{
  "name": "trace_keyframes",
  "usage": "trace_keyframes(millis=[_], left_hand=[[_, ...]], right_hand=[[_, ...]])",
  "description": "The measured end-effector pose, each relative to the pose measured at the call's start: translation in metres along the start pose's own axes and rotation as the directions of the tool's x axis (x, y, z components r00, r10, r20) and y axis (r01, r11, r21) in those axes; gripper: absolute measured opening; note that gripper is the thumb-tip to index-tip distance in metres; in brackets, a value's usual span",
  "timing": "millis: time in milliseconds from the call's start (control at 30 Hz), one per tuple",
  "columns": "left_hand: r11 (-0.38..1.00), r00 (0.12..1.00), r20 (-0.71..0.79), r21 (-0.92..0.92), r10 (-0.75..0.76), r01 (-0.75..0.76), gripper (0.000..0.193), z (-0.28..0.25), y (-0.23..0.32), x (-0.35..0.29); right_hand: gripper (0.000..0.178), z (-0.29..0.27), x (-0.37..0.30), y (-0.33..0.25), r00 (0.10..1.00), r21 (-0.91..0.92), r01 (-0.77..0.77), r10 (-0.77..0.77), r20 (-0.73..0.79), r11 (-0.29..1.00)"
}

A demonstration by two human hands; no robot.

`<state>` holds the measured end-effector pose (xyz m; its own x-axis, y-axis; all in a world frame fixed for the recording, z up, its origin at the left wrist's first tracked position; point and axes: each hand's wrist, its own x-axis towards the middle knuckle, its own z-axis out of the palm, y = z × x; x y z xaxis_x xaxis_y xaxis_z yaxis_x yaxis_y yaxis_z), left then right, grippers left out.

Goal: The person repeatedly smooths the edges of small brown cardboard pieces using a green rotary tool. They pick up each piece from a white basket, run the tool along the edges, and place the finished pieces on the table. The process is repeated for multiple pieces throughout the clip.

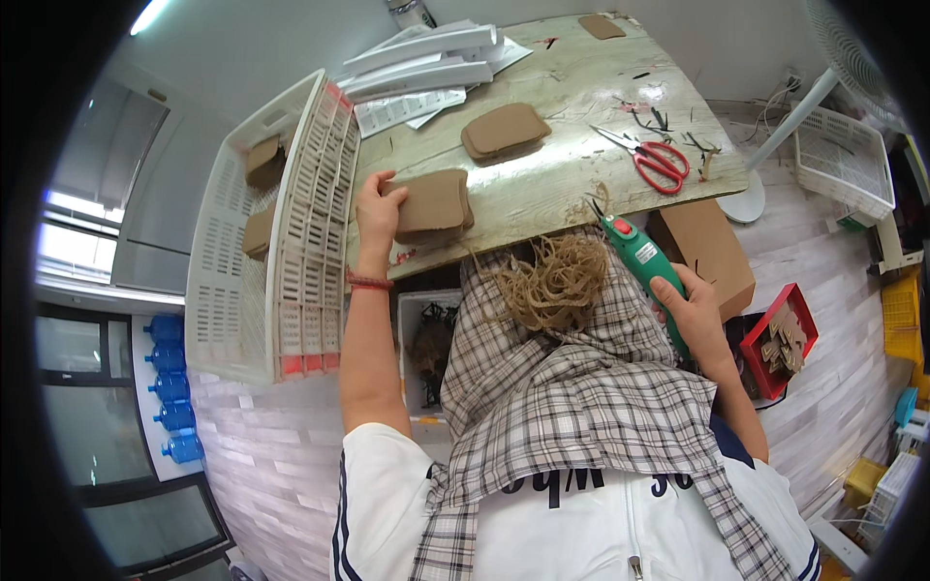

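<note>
At the near left edge of the table, my left hand point(378, 208) has its fingers bent against the left side of a stack of flat brown pieces point(433, 201) with rounded corners. My right hand point(690, 302) is wrapped round a green electric cutter point(639, 254) with a red button, its pointed metal tip aimed toward the table edge. Between my arms, a tangled heap of thin tan strips point(557, 284) lies on the checked apron point(572, 387) over my lap. A second brown stack point(506, 130) rests farther back on the table.
Red-handled scissors point(659, 167) lie on the table point(572, 82) among dark scraps; papers point(426, 73) are piled behind. A white crate point(315, 232) with brown pieces stands left. Below right are a cardboard box point(712, 257) and a red tray point(783, 339); a fan point(852, 53) stands beyond.
</note>
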<state>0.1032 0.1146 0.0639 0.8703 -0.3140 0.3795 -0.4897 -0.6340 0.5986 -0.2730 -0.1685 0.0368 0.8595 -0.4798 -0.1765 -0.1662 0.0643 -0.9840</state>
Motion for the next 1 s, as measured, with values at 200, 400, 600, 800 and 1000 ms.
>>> trace_keyframes(millis=[200,400,600,800,1000], left_hand=[[0.764,0.863,0.072,0.433,0.500,-0.478,0.043,0.076,0.067,0.039],[0.865,0.932,0.360,0.478,-0.032,-0.155,0.052,0.171,0.084,0.085],[0.941,0.945,0.308,0.275,0.107,-0.197,0.060,0.184,0.099,0.009],[0.991,0.982,0.137,0.006,0.130,-0.132,0.054,0.170,0.098,-0.047],[0.990,0.992,-0.004,0.057,0.127,-0.127,0.046,0.161,0.125,-0.056]], right_hand=[[0.034,-0.003,0.009,0.002,0.999,0.020,-0.011,0.012,-0.039,1.000],[0.034,-0.011,0.010,0.003,0.998,0.021,0.026,-0.025,-0.063,0.999],[0.033,-0.021,0.008,0.016,0.988,0.003,-0.019,0.019,-0.150,1.000],[0.038,-0.017,0.017,0.020,0.994,0.034,-0.039,0.043,-0.105,0.999],[0.038,-0.011,0.018,0.025,0.992,0.032,-0.028,0.031,-0.121,0.999]])
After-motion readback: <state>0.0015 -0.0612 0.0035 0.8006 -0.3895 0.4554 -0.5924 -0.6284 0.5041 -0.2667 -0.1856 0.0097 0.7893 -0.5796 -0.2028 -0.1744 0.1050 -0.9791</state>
